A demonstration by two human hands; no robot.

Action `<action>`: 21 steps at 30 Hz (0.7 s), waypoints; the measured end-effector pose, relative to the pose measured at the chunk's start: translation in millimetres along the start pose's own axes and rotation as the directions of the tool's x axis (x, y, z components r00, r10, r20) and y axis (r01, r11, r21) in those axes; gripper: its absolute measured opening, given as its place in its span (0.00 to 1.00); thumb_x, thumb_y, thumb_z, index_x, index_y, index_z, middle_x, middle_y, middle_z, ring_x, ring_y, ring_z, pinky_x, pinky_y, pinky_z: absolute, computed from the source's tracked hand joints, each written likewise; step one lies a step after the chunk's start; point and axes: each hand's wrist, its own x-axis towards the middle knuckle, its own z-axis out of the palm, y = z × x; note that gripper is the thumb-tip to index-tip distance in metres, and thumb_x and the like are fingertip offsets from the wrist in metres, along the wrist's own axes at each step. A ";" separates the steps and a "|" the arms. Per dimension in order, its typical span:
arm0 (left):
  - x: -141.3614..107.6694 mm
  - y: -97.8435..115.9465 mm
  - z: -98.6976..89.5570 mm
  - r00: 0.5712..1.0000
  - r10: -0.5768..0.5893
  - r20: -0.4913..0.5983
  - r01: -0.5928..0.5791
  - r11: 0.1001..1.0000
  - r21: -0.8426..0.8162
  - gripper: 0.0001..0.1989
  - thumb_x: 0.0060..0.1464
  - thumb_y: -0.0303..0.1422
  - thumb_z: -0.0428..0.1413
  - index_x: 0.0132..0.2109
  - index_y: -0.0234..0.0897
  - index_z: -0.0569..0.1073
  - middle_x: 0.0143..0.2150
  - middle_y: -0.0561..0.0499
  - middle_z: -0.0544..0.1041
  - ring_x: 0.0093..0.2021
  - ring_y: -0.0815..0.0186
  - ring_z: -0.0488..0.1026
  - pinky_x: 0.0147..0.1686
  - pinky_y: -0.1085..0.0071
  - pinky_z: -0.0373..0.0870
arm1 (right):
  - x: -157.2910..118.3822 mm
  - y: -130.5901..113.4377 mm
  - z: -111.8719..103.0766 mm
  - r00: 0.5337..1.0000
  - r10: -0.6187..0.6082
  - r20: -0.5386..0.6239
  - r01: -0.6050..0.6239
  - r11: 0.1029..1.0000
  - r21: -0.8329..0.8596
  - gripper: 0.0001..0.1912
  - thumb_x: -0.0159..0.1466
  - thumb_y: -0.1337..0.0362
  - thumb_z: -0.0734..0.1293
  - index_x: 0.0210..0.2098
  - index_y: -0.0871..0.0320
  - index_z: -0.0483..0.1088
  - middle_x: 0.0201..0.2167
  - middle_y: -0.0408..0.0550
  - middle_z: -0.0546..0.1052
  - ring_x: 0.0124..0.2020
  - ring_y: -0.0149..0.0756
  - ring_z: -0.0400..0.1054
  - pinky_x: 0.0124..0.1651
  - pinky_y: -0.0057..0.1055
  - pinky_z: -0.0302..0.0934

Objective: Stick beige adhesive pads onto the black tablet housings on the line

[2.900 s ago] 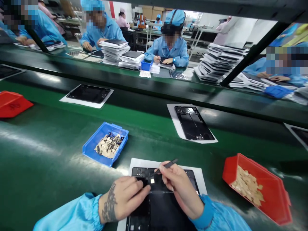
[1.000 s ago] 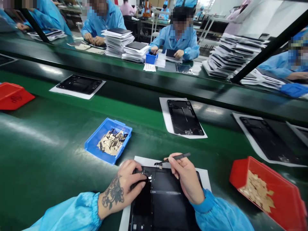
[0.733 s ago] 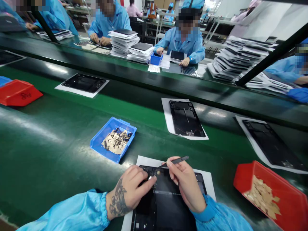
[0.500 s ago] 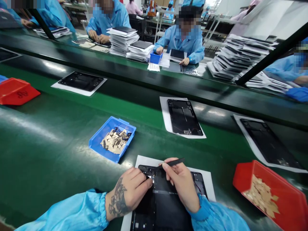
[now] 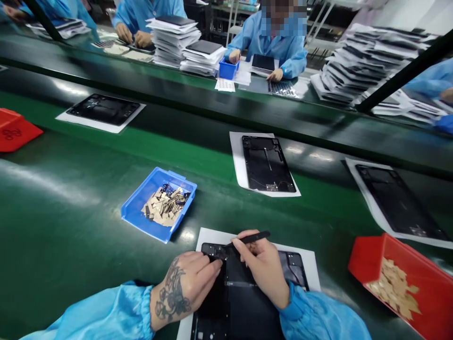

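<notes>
In front of me a black tablet housing (image 5: 247,302) lies on a white sheet (image 5: 311,264). My right hand (image 5: 264,267) pinches black tweezers (image 5: 253,237), whose tips point at the housing's upper left corner. Beside those tips, my left hand (image 5: 187,285) rests on the housing's left part with its fingers bent together; anything between the fingertips is too small to make out. A blue tray (image 5: 136,208) of small tan and black pieces stands just beyond my left hand.
A red bin (image 5: 368,250) of tan pieces stands at the right, another red bin (image 5: 17,130) at the far left. More housings (image 5: 269,165) lie on sheets along the green belt. Across a dark rail, people in blue work beside paper stacks (image 5: 173,42).
The view has tilted down and shifted slightly. Both hands stay at the housing's upper left, and the left fingertips have moved slightly over it. The tweezers remain in my right hand.
</notes>
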 end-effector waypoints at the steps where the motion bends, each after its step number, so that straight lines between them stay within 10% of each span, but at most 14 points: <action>1: -0.2 -0.2 -0.2 1.000 -0.003 0.003 0.003 1.000 -0.003 0.09 0.62 0.22 0.48 0.47 0.30 0.70 0.29 0.51 0.68 0.27 0.64 0.63 0.24 0.67 0.58 | -0.3 -0.2 0.0 1.000 0.004 0.001 -0.004 1.000 0.002 0.12 0.63 0.55 0.68 0.36 0.59 0.69 0.19 0.40 0.67 0.19 0.29 0.61 0.22 0.23 0.55; 21: 1.1 0.3 -2.4 0.995 -0.100 0.032 0.102 0.992 -0.072 0.10 0.62 0.23 0.47 0.47 0.30 0.69 0.30 0.50 0.70 0.28 0.64 0.66 0.26 0.67 0.63 | -1.4 -1.2 2.5 0.999 -0.044 -0.009 0.044 0.998 -0.046 0.09 0.64 0.58 0.67 0.36 0.58 0.70 0.19 0.39 0.66 0.19 0.28 0.60 0.21 0.23 0.54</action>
